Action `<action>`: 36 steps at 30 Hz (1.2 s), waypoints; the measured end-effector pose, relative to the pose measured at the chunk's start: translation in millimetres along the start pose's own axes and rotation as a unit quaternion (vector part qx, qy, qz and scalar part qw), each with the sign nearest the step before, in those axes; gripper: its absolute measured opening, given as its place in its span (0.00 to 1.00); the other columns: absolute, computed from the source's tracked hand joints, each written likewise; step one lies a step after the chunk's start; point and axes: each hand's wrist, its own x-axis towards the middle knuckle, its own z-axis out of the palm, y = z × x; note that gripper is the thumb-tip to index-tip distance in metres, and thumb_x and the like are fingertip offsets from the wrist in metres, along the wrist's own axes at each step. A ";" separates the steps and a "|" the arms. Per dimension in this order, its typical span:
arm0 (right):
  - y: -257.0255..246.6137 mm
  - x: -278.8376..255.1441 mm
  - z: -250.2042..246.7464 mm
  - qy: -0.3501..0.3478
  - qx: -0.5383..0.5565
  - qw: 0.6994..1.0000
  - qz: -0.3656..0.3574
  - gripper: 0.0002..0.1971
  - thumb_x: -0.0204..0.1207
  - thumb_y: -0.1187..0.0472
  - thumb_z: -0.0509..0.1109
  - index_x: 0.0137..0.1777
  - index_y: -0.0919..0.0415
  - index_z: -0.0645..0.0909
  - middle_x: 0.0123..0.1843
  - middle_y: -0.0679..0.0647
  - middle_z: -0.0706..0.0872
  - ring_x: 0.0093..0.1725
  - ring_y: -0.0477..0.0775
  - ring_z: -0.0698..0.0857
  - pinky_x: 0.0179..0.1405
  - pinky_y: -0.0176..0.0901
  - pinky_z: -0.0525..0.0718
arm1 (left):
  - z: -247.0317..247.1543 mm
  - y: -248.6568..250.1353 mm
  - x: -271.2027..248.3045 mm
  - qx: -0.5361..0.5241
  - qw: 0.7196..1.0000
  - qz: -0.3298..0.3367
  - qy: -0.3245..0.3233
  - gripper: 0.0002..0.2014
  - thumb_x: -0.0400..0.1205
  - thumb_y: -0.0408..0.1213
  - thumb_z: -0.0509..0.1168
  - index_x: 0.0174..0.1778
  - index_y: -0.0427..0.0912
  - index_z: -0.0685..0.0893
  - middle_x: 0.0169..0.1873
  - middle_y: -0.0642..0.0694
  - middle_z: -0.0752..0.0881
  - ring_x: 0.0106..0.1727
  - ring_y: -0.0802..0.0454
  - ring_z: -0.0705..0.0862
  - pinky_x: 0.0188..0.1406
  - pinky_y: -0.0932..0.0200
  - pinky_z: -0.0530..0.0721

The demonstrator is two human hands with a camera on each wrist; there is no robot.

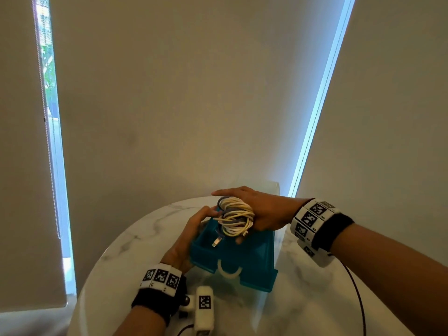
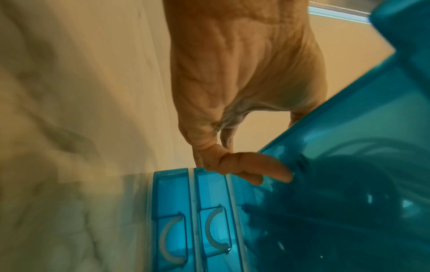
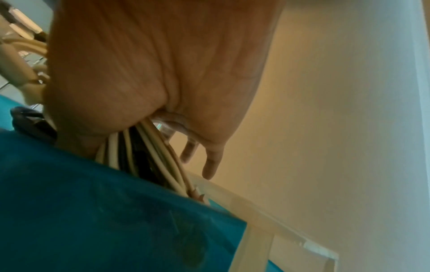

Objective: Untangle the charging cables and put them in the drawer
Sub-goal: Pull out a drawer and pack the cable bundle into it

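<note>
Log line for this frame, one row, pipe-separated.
right hand grips cable bundle over open blue drawer | left hand holds drawer side | plug hangs into drawer | drawer on marble table

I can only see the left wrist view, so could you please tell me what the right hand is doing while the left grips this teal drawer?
Observer: The right hand holds a coiled cable bundle just over the open drawer.
Operator: Thank you; what colour are the cables?
Observer: Mostly cream, with a few purple strands.
Operator: Is any end loose?
Observer: Yes, one plug hangs down into the drawer.
</note>
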 end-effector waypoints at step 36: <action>-35.7 -75.4 1.0 0.036 0.145 0.971 0.185 0.39 0.75 0.17 0.63 0.80 0.38 0.74 0.86 0.43 0.64 0.75 0.56 0.82 0.78 0.56 0.84 | 4.7 15.7 -1.2 0.090 0.991 -0.091 -0.040 0.30 0.71 0.56 0.86 0.65 0.43 0.96 0.66 0.32 0.93 0.62 0.38 0.95 0.70 0.39 0.89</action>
